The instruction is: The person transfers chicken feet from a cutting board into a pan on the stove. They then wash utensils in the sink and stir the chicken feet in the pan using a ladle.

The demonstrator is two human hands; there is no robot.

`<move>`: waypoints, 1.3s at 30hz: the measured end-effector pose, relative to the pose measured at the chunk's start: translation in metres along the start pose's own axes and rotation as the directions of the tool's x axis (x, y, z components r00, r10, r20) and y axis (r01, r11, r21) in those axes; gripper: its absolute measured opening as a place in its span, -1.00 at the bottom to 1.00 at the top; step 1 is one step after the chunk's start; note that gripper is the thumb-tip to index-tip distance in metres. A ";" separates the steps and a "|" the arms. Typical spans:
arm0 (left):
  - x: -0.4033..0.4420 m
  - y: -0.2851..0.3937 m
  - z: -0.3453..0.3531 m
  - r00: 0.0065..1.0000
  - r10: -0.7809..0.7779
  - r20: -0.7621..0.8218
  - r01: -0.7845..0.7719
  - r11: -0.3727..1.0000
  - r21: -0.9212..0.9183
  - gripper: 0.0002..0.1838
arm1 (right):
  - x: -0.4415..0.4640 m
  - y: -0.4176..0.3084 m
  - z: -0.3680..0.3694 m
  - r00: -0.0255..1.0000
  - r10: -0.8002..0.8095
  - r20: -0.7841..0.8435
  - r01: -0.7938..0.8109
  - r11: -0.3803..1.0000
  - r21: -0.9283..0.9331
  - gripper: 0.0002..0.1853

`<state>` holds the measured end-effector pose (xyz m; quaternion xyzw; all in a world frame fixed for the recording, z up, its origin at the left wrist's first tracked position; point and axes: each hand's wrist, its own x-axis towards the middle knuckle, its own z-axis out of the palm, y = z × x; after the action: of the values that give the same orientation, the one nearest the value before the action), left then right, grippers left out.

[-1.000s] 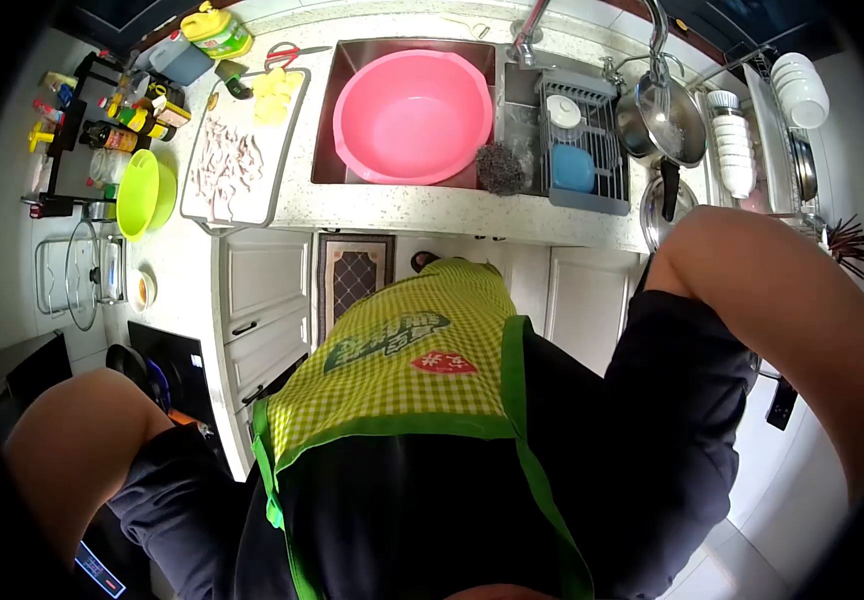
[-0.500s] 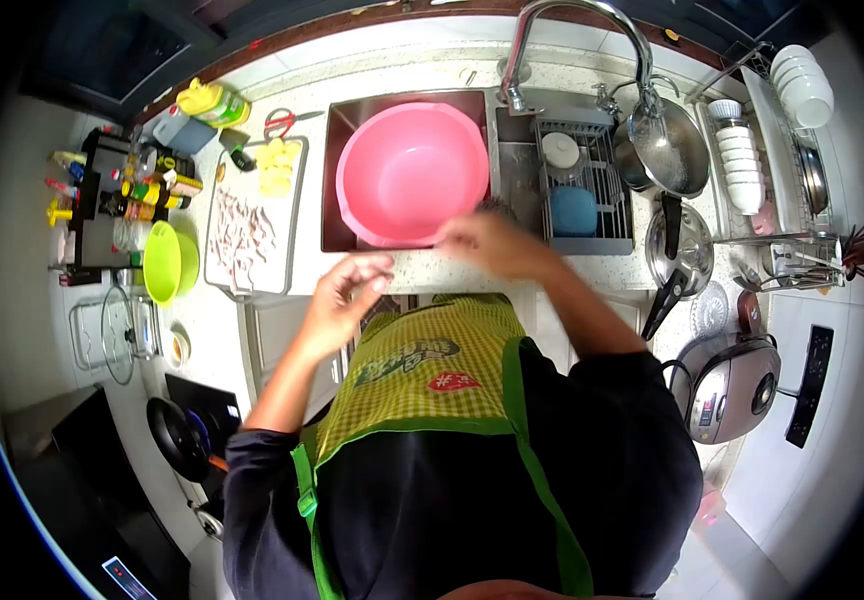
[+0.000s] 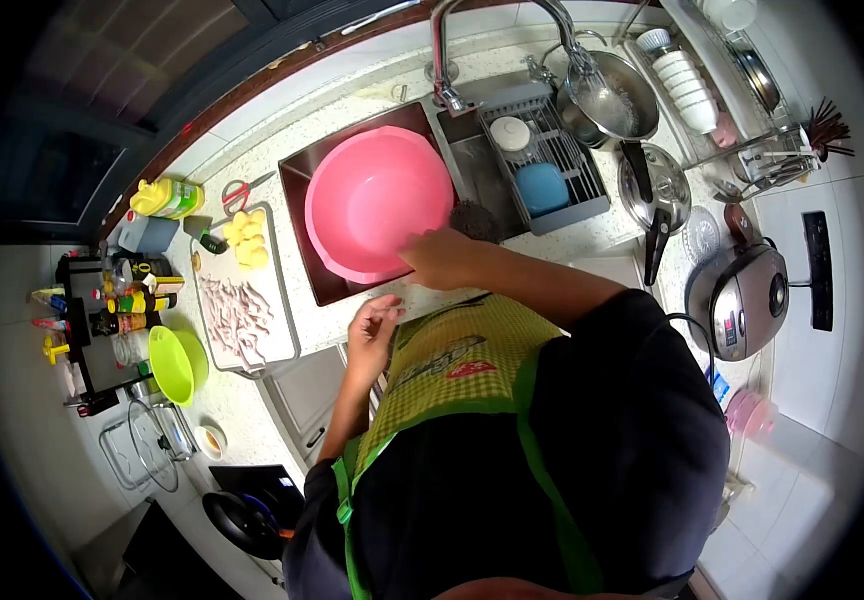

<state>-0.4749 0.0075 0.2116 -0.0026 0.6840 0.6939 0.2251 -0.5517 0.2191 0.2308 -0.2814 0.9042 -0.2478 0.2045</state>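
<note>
In the head view, a pink plastic basin [image 3: 377,205] sits in the brown-walled sink [image 3: 324,288], its broad mouth facing up. The person's right hand [image 3: 437,258] is at the basin's near rim, overlapping it; whether its fingers are clamped on the edge or merely rest there I cannot tell, as the back of the hand hides them. The left hand [image 3: 374,325] hangs just below the basin, near the counter's front edge, its fingers loosely bent and parted with nothing seen between them.

To the left of the basin, a white cutting board [image 3: 278,325] carries pale, fleshy strips [image 3: 237,315] and, at its far end, peeled yellow chunks [image 3: 247,240]. Red-handled scissors [image 3: 236,196] lie between these and the basin's far side. Left of the board stands a lime-green bowl [image 3: 174,365].

Right of the basin are a dark wire scourer [image 3: 474,220], close to its rim, and then a grey dish rack [image 3: 597,212] holding a blue container [image 3: 542,188].

As I judge it, the cutting is done: the strips and chunks lie sorted on the board. The handling of the basin looks unfinished, with the right hand at its rim.
</note>
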 end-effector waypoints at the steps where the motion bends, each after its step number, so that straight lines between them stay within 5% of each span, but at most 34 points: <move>1: 0.001 -0.003 -0.004 1.000 -0.001 0.026 0.000 1.000 0.024 -0.73 | 0.001 0.000 0.004 1.000 0.030 -0.003 -0.030 0.999 0.017 -0.61; 6: 0.005 -0.003 -0.013 0.996 0.025 0.081 -0.029 0.999 0.041 -0.73 | -0.017 -0.009 -0.005 0.998 0.048 0.044 -0.053 0.992 0.116 -0.55; 11: 0.010 -0.010 -0.024 0.989 0.074 0.126 -0.081 0.996 0.048 -0.72 | -0.018 -0.017 0.002 0.956 0.259 0.137 -0.266 0.963 0.037 -0.55; 14: 0.010 -0.011 -0.029 0.990 0.032 0.136 -0.045 0.995 0.088 -0.73 | -0.018 -0.015 0.018 0.980 0.193 -0.040 -0.193 0.981 -0.004 -0.62; 18: 0.009 -0.027 -0.035 0.981 0.028 0.191 -0.034 0.999 0.028 -0.74 | -0.019 -0.036 0.005 0.960 0.266 0.090 -0.267 0.964 -0.003 -0.55; 23: 0.009 -0.021 -0.032 0.973 0.035 0.227 -0.052 0.996 0.068 -0.73 | -0.025 -0.032 0.005 0.980 0.179 -0.086 -0.176 0.983 0.045 -0.58; 27: 0.004 -0.008 -0.028 0.988 -0.032 0.153 0.020 0.997 0.081 -0.73 | -0.025 -0.025 -0.001 0.982 0.176 -0.072 -0.168 0.980 0.102 -0.61; 36: 0.024 0.014 -0.004 0.999 -0.024 0.022 0.020 0.989 0.144 -0.71 | -0.004 0.082 0.001 0.962 0.209 -0.177 -0.201 0.978 0.060 -0.68; 39: 0.039 0.014 0.006 1.000 -0.005 0.010 0.003 0.988 0.153 -0.70 | 0.016 0.150 -0.009 0.865 0.443 -0.234 -0.453 0.891 0.013 -0.70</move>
<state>-0.5125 0.0253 0.2134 0.0168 0.7341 0.6388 0.2296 -0.6291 0.3200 0.1497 -0.0374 0.9673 -0.2053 0.1440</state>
